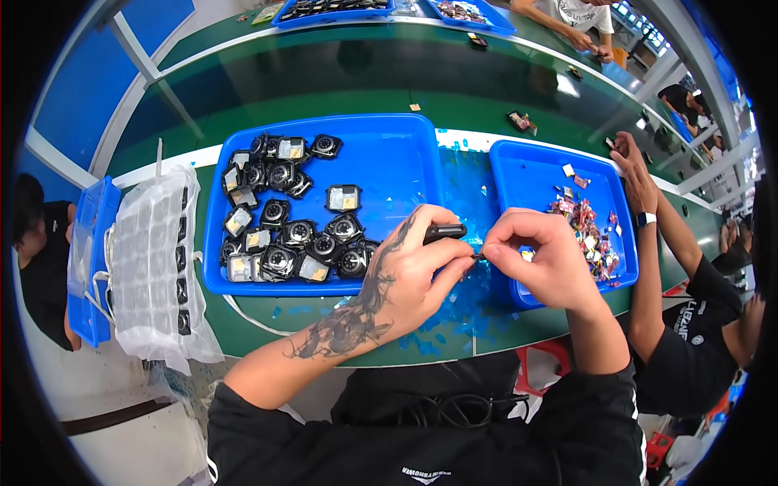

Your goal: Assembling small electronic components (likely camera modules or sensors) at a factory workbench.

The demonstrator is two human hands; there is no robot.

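My left hand (417, 263), with a tattooed forearm, is closed over the gap between two blue trays. Between its fingers is a shiny black rounded piece (445, 233), mostly hidden; I cannot tell its kind. Its thumb and fingertip come together at the right. My right hand (543, 259) is pinched close beside those fingertips, and whatever is in the pinch is too small to make out. To the left, black watch bodies (298, 233) lie heaped in a blue tray (397, 154). On the right, a smaller blue tray (527, 178) holds small coloured parts (587, 223).
Blue film scraps (429, 332) litter the green table (324, 324). A translucent compartment tray (150, 267) with black pieces along one edge stands at the left. A co-worker's hand (636, 174) reaches past the right tray's far corner. A loose part (521, 122) lies on the conveyor belt (324, 77) beyond.
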